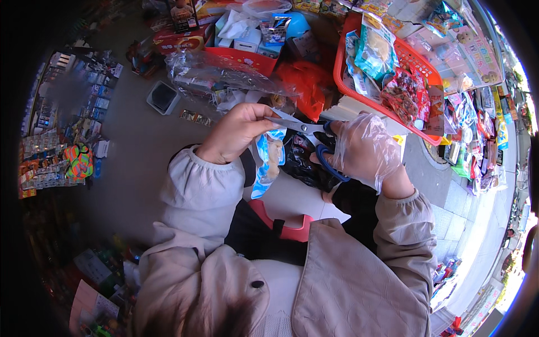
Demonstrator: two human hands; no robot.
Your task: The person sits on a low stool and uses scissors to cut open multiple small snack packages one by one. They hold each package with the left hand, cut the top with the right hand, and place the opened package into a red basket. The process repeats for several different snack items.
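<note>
My left hand (238, 132) pinches the upper end of a clear-and-blue food packet (269, 162), which hangs down below the fingers with something pale inside. A thin clear plastic glove covers my right hand (364, 145). That hand grips a pair of scissors (304, 127) by its dark blue handles. The metal blades point left and lie across the top of the packet, close to my left fingertips. Whether they have cut into it cannot be told. A black plastic bag (305, 164) hangs open just under the scissors.
An orange-red plastic basket (345, 86) of packaged snacks stands front right. A red box (248, 59) holding small cartons and crumpled clear plastic wrap (202, 69) lie ahead. A red plastic bag (309, 88) sits between them. A small square tray (163, 97) is at left.
</note>
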